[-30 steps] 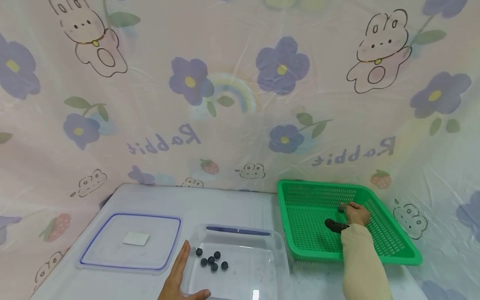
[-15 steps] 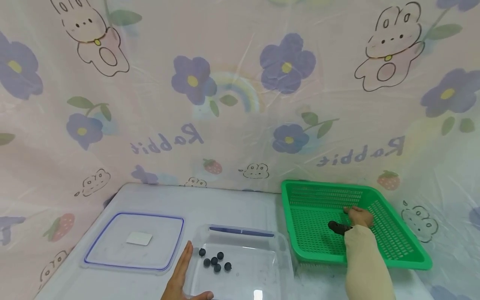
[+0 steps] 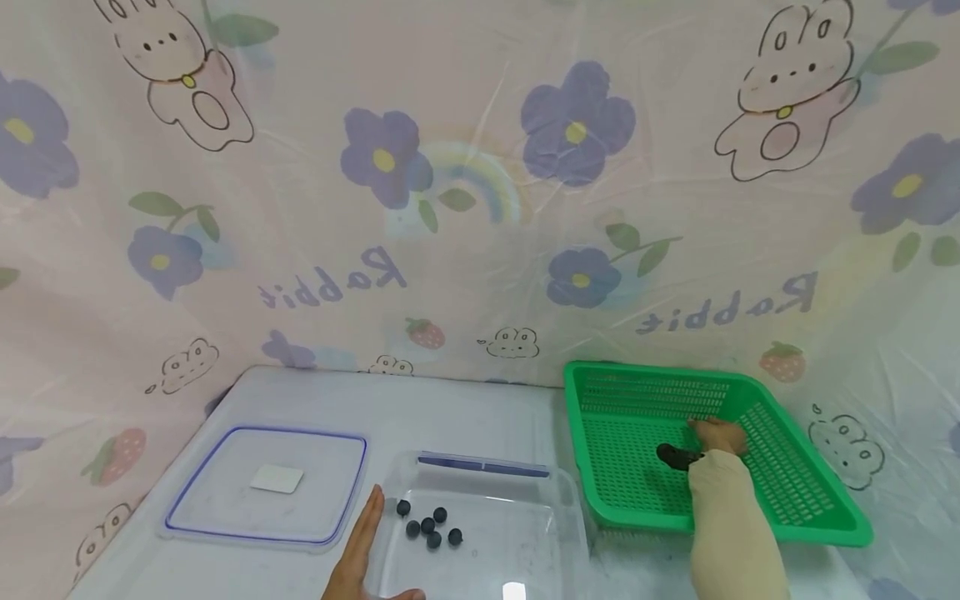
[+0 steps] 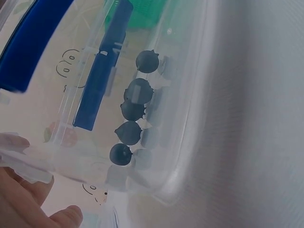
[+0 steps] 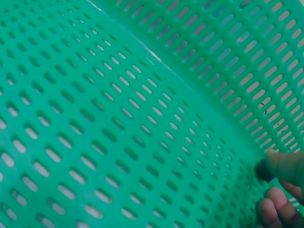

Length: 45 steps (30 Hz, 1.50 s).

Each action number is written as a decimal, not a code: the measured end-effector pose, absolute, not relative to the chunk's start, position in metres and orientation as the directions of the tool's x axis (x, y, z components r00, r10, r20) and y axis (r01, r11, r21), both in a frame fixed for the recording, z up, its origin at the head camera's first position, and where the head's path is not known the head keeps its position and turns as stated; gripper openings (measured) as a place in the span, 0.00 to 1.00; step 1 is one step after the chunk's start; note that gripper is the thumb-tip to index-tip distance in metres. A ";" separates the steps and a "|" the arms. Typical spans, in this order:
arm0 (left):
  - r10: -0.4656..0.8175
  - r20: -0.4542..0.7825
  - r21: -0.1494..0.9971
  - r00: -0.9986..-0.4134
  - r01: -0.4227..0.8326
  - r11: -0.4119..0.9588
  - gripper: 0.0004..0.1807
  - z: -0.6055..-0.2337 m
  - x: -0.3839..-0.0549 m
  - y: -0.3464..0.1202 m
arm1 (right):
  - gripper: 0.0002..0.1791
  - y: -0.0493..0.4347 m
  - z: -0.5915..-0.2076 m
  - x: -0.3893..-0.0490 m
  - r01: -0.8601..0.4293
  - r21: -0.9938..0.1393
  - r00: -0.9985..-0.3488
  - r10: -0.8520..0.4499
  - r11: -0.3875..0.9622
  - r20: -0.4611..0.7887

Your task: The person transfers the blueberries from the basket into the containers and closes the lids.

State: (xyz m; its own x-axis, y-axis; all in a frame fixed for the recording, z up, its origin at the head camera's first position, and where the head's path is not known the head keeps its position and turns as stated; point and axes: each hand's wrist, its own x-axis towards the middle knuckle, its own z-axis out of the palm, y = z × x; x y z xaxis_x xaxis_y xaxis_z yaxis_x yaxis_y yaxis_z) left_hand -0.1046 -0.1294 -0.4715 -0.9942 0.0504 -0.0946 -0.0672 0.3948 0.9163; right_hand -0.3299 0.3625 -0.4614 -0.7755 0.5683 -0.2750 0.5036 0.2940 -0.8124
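My right hand [image 3: 720, 435] reaches into the far right part of the green basket [image 3: 615, 508]. In the right wrist view, its thumb and fingers curl at a dark blueberry [image 5: 264, 170], pinching it low by the basket's side wall. The left hand [image 3: 356, 554] stands upright against the left side of a clear plastic box [image 3: 510, 546], fingers straight and thumb spread along the near side. Several blueberries [image 3: 427, 526] lie grouped on the left part of the box floor; the left wrist view shows these blueberries [image 4: 128, 133] through the clear wall.
A clear lid [image 3: 225, 500] with a blue seal lies flat on the white table [image 3: 450, 408], left of the box. On it is a small white rectangle [image 3: 277, 478]. A patterned curtain [image 3: 465, 250] hangs behind the table and at both sides.
My right hand has moved slightly down in the basket, and the blueberry at its fingertips is now hidden from the head view. The left hand has stayed at the box; the head view has shifted slightly.
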 end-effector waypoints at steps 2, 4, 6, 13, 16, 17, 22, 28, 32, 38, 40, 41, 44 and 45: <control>0.054 -0.071 0.925 -0.996 -0.045 0.378 0.59 -0.473 -0.104 -0.129 | 0.30 0.364 -0.460 -0.330 0.515 -0.770 -0.790 0.557 0.377 -0.256; 0.066 -0.030 0.931 -0.997 -0.003 0.366 0.58 -0.475 -0.104 -0.129 | 0.30 0.365 -0.458 -0.328 0.526 -0.726 -0.798 0.552 0.442 -0.242; 0.086 0.027 0.930 -0.996 0.056 0.363 0.57 -0.479 -0.104 -0.129 | 0.31 0.366 -0.457 -0.328 0.544 -0.685 -0.795 0.558 0.484 -0.237; 0.090 0.010 0.911 -0.996 0.046 0.409 0.55 -0.475 -0.100 -0.129 | 0.33 0.367 -0.460 -0.330 0.573 -0.710 -0.759 0.590 0.409 -0.273; 0.086 -0.072 0.882 -0.994 -0.023 0.470 0.58 -0.470 -0.096 -0.129 | 0.29 0.366 -0.462 -0.333 0.559 -0.722 -0.767 0.584 0.408 -0.265; 0.092 -0.088 0.874 -0.992 -0.032 0.485 0.60 -0.468 -0.095 -0.130 | 0.28 0.365 -0.463 -0.334 0.556 -0.720 -0.771 0.581 0.415 -0.261; 0.077 -0.109 0.852 -0.991 -0.053 0.522 0.61 -0.466 -0.095 -0.132 | 0.25 0.362 -0.466 -0.337 0.551 -0.712 -0.779 0.575 0.435 -0.251; 0.170 -0.007 0.878 -0.985 0.075 0.473 0.68 -0.472 -0.097 -0.137 | 0.18 0.363 -0.468 -0.339 0.534 -0.754 -0.766 0.596 0.383 -0.240; 0.121 -0.090 0.865 -0.989 -0.017 0.502 0.63 -0.466 -0.095 -0.133 | 0.17 0.366 -0.468 -0.340 0.540 -0.767 -0.752 0.608 0.346 -0.256; 0.089 -0.089 0.895 -0.992 -0.041 0.444 0.57 -0.468 -0.095 -0.131 | 0.28 0.366 -0.468 -0.341 0.560 -0.765 -0.737 0.612 0.316 -0.287; 0.072 -0.100 0.886 -0.992 -0.056 0.461 0.56 -0.468 -0.097 -0.130 | 0.31 0.366 -0.467 -0.340 0.568 -0.765 -0.732 0.612 0.304 -0.300; 0.061 -0.114 0.884 -0.992 -0.073 0.462 0.56 -0.467 -0.098 -0.130 | 0.33 0.366 -0.467 -0.340 0.571 -0.764 -0.730 0.612 0.300 -0.305; 0.031 -0.116 0.869 -0.993 -0.086 0.487 0.56 -0.468 -0.099 -0.130 | 0.39 0.366 -0.464 -0.339 0.578 -0.756 -0.733 0.601 0.306 -0.317; 0.030 -0.105 0.871 -0.994 -0.078 0.485 0.55 -0.468 -0.100 -0.130 | 0.40 0.365 -0.462 -0.339 0.580 -0.757 -0.733 0.599 0.303 -0.322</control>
State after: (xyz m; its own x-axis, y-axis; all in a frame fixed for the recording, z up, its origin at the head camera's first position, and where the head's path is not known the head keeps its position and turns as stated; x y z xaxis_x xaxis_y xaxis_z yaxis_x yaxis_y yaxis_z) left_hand -0.1001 -0.1297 -0.4680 -0.9940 0.0296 -0.1049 -0.0776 0.4845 0.8713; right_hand -0.3386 0.3650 -0.4625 -0.7333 0.5988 -0.3220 0.5795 0.3028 -0.7566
